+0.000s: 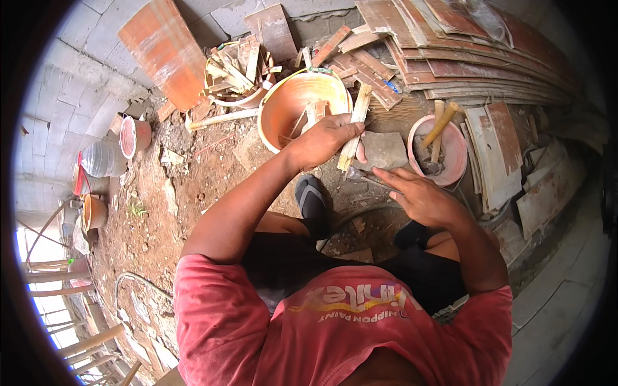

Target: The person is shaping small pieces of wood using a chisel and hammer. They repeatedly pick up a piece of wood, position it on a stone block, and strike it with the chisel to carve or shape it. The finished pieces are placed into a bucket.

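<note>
My left hand (322,140) is closed round a short strip of pale, splintered wood (360,106), held nearly upright above the ground. Close to the lower end of the strip, my right hand (418,193) grips a narrow metal hand tool (360,174). Its grey end lies by the wood; the rest is mostly covered by my fingers, so I cannot tell its exact kind. Just beyond my left hand stands a large orange bucket (273,119) with some wood pieces inside. A flat grey stone or block (386,151) lies beneath and behind the tool.
To the right, a pinkish bucket (418,132) holds wooden sticks (441,128). Another bucket, full of wood scraps (232,74), is at the back. Stacked boards (463,61) fill the far right, with leaning panels (496,154) nearer. Rubble covers the dirt floor (154,206).
</note>
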The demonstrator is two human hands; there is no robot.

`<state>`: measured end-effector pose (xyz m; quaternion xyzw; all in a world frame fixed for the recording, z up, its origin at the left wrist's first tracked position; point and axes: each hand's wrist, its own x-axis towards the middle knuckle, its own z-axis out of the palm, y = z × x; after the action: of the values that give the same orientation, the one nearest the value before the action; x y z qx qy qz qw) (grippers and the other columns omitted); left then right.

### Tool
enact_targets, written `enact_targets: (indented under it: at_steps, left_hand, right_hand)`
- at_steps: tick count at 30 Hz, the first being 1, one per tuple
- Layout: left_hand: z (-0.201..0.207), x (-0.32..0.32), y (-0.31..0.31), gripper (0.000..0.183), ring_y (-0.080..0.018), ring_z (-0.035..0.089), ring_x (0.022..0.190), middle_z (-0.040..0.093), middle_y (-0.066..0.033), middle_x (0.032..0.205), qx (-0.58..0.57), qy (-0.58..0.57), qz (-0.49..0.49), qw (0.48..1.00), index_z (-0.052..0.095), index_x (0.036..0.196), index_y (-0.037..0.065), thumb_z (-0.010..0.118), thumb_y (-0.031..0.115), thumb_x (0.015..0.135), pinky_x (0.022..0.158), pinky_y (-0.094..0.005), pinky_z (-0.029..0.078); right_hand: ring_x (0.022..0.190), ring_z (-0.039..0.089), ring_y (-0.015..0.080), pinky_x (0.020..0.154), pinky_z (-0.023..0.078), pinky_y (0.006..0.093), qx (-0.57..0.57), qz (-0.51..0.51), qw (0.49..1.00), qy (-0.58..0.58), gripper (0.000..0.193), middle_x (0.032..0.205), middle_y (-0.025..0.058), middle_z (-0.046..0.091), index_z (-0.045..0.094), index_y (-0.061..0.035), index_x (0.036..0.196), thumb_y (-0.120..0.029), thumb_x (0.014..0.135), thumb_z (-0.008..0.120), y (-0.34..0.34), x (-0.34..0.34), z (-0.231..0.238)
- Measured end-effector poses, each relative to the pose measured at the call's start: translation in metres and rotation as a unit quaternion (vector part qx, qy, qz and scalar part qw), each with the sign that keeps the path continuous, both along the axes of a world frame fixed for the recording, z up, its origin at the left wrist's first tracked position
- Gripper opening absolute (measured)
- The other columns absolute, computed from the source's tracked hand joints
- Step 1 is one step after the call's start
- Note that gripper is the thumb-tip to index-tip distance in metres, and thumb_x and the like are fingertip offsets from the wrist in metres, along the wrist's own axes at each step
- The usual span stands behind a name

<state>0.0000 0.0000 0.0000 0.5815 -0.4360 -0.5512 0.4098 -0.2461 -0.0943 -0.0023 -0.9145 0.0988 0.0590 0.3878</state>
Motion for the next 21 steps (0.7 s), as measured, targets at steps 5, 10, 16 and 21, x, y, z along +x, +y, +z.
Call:
enact_targets:
  at_steps: [5,10,16,21]
  left_hand:
    - [0.001,-0.002,-0.001,0.034,-0.0132,0.06,0.081,0.067,-0.0072,0.081,-0.006,0.04,-0.003,0.999,0.057,0.098,-0.001,0.044,0.03,0.102,0.078,-0.0273,0.046]
    - [-0.001,-0.002,0.001,0.034,-0.0142,0.062,0.076,0.067,-0.0084,0.078,-0.011,0.056,0.002,0.998,0.056,0.098,-0.001,0.043,0.029,0.102,0.075,-0.0276,0.048]
    - [-0.001,-0.002,0.002,0.032,-0.0158,0.064,0.076,0.066,-0.0085,0.077,-0.014,0.05,-0.001,0.999,0.055,0.097,0.002,0.043,0.031,0.102,0.071,-0.0279,0.048]
    - [0.006,-0.004,0.002,0.033,-0.0137,0.061,0.076,0.069,-0.0087,0.076,-0.009,-0.008,0.007,1.0,0.056,0.097,0.0,0.042,0.03,0.102,0.074,-0.0283,0.047]
  right_hand:
    - [0.103,0.057,0.0324,0.088,0.046,0.0413,-0.05,-0.007,0.999,-0.002,0.053,0.111,0.0126,0.055,0.04,-0.0185,0.143,-0.01,0.092,0.051,0.001,0.003,0.002]
    - [0.099,0.057,0.0337,0.086,0.047,0.0411,-0.063,-0.01,0.998,0.01,0.051,0.107,0.0138,0.055,0.045,-0.0137,0.139,-0.005,0.089,0.054,0.003,0.005,0.008]
    - [0.098,0.058,0.0366,0.085,0.046,0.0441,-0.074,-0.032,0.997,-0.002,0.032,0.102,0.0181,0.059,0.053,-0.0035,0.122,-0.017,0.093,0.056,0.002,0.006,-0.002]
    - [0.091,0.061,0.0401,0.079,0.046,0.0465,-0.002,-0.084,0.996,-0.004,0.037,0.094,0.0215,0.063,0.057,0.0014,0.104,-0.032,0.089,0.063,0.005,0.008,-0.028]
